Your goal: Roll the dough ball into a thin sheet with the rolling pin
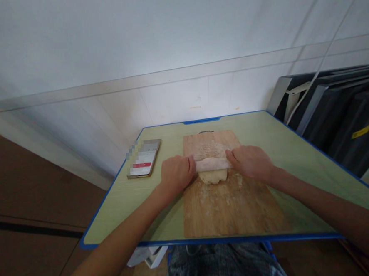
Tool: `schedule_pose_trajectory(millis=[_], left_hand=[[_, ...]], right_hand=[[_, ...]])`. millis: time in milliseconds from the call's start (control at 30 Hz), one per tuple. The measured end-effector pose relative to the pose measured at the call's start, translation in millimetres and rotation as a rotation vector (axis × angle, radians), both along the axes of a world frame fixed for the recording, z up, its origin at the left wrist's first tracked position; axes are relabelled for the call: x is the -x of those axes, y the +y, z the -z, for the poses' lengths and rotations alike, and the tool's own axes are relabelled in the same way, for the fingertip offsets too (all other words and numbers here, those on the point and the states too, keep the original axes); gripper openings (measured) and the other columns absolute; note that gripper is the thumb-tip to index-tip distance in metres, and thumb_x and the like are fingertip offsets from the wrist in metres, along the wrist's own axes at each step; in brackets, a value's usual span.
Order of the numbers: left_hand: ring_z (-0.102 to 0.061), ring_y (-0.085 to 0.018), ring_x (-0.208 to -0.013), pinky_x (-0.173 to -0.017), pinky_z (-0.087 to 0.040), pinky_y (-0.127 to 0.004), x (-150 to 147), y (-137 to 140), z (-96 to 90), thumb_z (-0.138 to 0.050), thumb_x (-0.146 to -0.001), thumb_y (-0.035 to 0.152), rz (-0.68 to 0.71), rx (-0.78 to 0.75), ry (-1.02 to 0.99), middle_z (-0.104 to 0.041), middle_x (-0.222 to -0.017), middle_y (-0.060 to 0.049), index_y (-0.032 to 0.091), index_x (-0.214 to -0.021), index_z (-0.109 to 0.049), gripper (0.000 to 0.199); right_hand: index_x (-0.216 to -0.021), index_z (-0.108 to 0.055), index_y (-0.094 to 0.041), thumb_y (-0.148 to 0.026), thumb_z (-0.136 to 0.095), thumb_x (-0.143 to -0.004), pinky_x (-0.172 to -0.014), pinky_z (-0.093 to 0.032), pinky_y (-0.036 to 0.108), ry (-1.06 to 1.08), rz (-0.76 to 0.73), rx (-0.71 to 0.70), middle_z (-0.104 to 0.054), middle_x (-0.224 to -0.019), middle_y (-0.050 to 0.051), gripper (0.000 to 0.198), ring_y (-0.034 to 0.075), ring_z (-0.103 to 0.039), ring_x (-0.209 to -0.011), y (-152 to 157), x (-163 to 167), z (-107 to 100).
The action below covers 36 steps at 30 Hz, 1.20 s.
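Observation:
A pale, flour-dusted rolling pin [211, 165] lies crosswise over a lump of dough [213, 177]. My left hand [177, 171] is wrapped round the pin's left end, and my right hand [251, 162] grips its right end. The dough shows on both the near and far side of the pin, with an uneven near edge. Beneath it is a wooden cutting board [229, 212], dusted with flour, mostly on its far half. My fingers hide both ends of the pin.
A phone [144, 159] with a lit screen lies left of the board on the light green, blue-edged table [114, 217]. A white wall [175, 97] rises behind the table. Dark flat panels [336, 112] lean at the right.

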<state>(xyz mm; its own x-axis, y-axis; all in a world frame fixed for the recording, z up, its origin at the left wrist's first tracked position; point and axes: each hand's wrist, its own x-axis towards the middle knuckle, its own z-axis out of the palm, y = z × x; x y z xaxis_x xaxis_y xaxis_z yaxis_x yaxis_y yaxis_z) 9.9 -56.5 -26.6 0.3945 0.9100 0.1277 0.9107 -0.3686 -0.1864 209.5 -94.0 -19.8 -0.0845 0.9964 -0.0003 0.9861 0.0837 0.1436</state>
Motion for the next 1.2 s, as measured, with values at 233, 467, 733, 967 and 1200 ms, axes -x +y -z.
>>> schedule_pose_trajectory(millis=[233,467,733,967,1200], left_hand=[[-0.064,-0.025,-0.080,-0.061,-0.043,-0.031,-1.6,8.7,-11.5,-0.023,-0.089,0.028,0.102,0.146,0.085,-0.068,-0.086,-0.015,0.013,-0.091,-0.067,0.047],[-0.064,-0.025,-0.073,-0.059,-0.043,-0.033,-1.0,-3.1,1.3,-0.011,-0.091,0.035,-0.043,-0.045,-0.038,-0.067,-0.074,-0.016,0.012,-0.078,-0.068,0.063],[-0.064,-0.025,-0.074,-0.060,-0.044,-0.033,-0.6,3.6,-1.2,-0.017,-0.091,0.030,0.030,0.028,-0.008,-0.067,-0.077,-0.015,0.014,-0.082,-0.068,0.055],[-0.065,-0.027,-0.077,-0.059,-0.044,-0.033,-2.2,10.5,-3.2,-0.019,-0.090,0.031,0.036,0.107,0.018,-0.067,-0.081,-0.017,0.012,-0.083,-0.069,0.053],[-0.064,-0.026,-0.072,-0.059,-0.044,-0.034,0.1,1.1,0.9,-0.013,-0.091,0.032,-0.027,-0.037,-0.039,-0.066,-0.073,-0.017,0.012,-0.078,-0.068,0.061]], right_hand=[[-0.084,-0.067,-0.015,-0.030,-0.017,-0.092,-0.056,-0.041,0.027,0.055,-0.045,0.117,-0.069,-0.086,0.013,0.052,0.021,-0.065,-0.077,8.3,-5.6,-1.3],[-0.080,-0.067,-0.014,-0.032,-0.016,-0.093,-0.060,-0.042,0.030,-0.010,0.044,-0.088,-0.069,-0.082,0.016,0.055,0.024,-0.065,-0.078,-4.0,-0.2,3.3],[-0.083,-0.066,-0.015,-0.031,-0.017,-0.092,-0.057,-0.041,0.028,0.024,-0.011,0.044,-0.070,-0.085,0.013,0.053,0.022,-0.065,-0.078,2.4,-0.6,0.2],[-0.086,-0.067,-0.014,-0.030,-0.018,-0.092,-0.058,-0.043,0.028,0.016,-0.028,0.068,-0.069,-0.086,0.014,0.051,0.022,-0.065,-0.079,1.3,-0.2,1.1],[-0.081,-0.068,-0.013,-0.029,-0.016,-0.092,-0.060,-0.044,0.032,-0.014,0.052,-0.076,-0.069,-0.082,0.016,0.056,0.025,-0.066,-0.078,-4.5,5.7,-2.7]])
